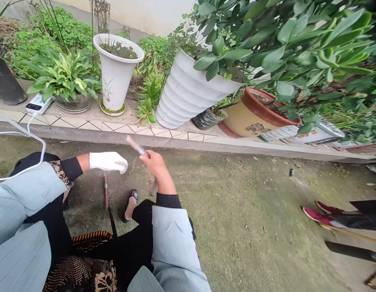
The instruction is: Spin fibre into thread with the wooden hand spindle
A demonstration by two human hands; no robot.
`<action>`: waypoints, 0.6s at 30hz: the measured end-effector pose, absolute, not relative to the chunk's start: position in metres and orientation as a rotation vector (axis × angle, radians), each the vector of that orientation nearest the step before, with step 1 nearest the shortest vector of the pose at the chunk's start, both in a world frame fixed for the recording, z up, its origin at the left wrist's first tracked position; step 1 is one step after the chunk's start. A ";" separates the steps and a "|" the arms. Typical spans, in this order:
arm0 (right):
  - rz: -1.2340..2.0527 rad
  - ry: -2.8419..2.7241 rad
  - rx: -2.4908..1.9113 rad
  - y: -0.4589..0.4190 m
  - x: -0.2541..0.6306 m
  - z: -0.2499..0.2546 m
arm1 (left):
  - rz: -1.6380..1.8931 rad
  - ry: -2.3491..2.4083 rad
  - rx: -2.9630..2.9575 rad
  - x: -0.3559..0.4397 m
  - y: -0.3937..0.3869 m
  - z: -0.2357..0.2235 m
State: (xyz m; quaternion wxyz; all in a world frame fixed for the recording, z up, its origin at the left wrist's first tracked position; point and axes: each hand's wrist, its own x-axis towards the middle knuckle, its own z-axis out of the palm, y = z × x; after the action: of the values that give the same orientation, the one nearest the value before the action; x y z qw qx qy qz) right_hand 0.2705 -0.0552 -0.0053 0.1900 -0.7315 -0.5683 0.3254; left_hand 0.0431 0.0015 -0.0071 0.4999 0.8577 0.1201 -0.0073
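My right hand (156,166) is closed round a short brown stick-like tool (137,147) that points up and to the left. My left hand (108,161), in a white glove, is closed in a loose pinch just left of the tool; a fine thread seems to run between the two hands, too thin to be sure. Below the hands a thin reddish rod (106,192) lies on the ground. My foot in a dark shoe (131,202) rests beside it. Both arms wear pale grey-blue sleeves over black cuffs.
A tiled ledge (93,126) carries a tall white pot (116,75), a ribbed white pot (188,93), a terracotta pot (255,115) and leafy plants. A white power bank (38,104) with a cable sits at left. Another person's red shoes (323,215) are at right.
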 end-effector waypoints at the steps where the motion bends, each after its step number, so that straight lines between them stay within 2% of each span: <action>1: 0.879 -1.731 -2.103 -0.056 0.267 -0.006 | -0.019 0.297 2.100 0.042 0.002 -0.005; 2: 0.917 -1.871 -2.114 -0.057 0.263 -0.006 | -0.013 0.318 2.128 0.041 0.003 -0.003; 4: 1.299 -2.142 -2.001 -0.062 0.256 -0.003 | 0.005 0.369 2.171 0.038 0.006 -0.002; 6: 1.862 -2.251 -1.646 -0.068 0.252 0.003 | 0.038 0.398 2.147 0.036 0.010 -0.003; 8: 2.096 -2.081 -1.300 -0.073 0.253 0.011 | 0.103 0.420 2.036 0.036 0.014 -0.008; 10: 1.895 -1.762 -1.216 -0.074 0.259 0.018 | 0.187 0.487 1.901 0.037 0.015 -0.014; 14: 1.296 -1.169 -1.339 -0.067 0.279 0.021 | 0.195 0.522 1.899 0.041 0.011 -0.018; 18: 1.084 -1.255 -1.794 -0.058 0.285 0.006 | 0.021 0.318 1.988 0.041 0.004 -0.008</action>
State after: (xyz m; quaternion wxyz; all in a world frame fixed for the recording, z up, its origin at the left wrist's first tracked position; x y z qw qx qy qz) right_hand 0.2853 -0.0580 0.0063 0.3422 -0.6899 -0.4828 0.4170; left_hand 0.0413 0.0044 -0.0085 0.5349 0.8343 0.1333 0.0087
